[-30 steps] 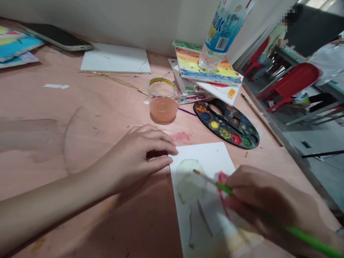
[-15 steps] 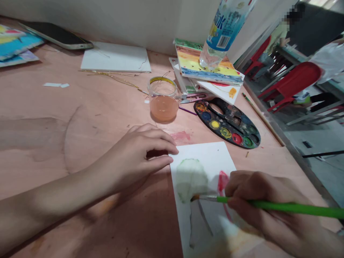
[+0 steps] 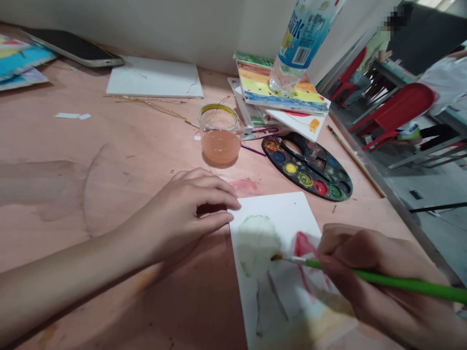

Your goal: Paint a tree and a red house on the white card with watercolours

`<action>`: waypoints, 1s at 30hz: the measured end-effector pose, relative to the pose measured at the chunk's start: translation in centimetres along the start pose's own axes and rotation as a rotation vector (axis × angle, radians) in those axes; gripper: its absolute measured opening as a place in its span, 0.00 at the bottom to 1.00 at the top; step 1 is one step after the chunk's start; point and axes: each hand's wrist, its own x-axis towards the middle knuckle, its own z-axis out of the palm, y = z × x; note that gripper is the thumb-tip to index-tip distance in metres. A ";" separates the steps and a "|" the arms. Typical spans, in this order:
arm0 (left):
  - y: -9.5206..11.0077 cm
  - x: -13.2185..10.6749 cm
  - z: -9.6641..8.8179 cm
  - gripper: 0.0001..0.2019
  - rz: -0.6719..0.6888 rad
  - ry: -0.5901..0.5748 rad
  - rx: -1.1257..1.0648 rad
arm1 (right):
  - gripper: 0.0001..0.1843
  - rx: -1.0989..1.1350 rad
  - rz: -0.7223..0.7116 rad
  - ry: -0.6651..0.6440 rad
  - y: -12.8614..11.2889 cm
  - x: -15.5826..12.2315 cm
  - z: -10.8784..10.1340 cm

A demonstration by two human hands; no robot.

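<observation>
The clear bottle (image 3: 285, 78) carries a blue label (image 3: 305, 36) with large dark blue Chinese characters, of which 1, "水" (water), can be read; the writing just before it is unclear. Smaller print beside them is too fine to read. Lower on the same label sits a black-and-white barcode (image 3: 301, 55), any digits illegible.
</observation>
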 end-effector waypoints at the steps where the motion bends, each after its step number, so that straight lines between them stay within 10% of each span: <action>1: 0.0 0.0 0.0 0.07 0.001 0.001 0.001 | 0.12 0.018 -0.016 0.021 0.0 0.1 -0.1; 13: 0.0 0.2 0.0 0.07 0.014 0.003 0.012 | 0.18 -0.066 -0.075 -0.120 -0.7 1.1 -0.6; 30: 0.2 0.1 -0.1 0.08 0.010 0.009 0.016 | 0.13 -0.155 -0.106 0.001 -0.2 0.7 -0.7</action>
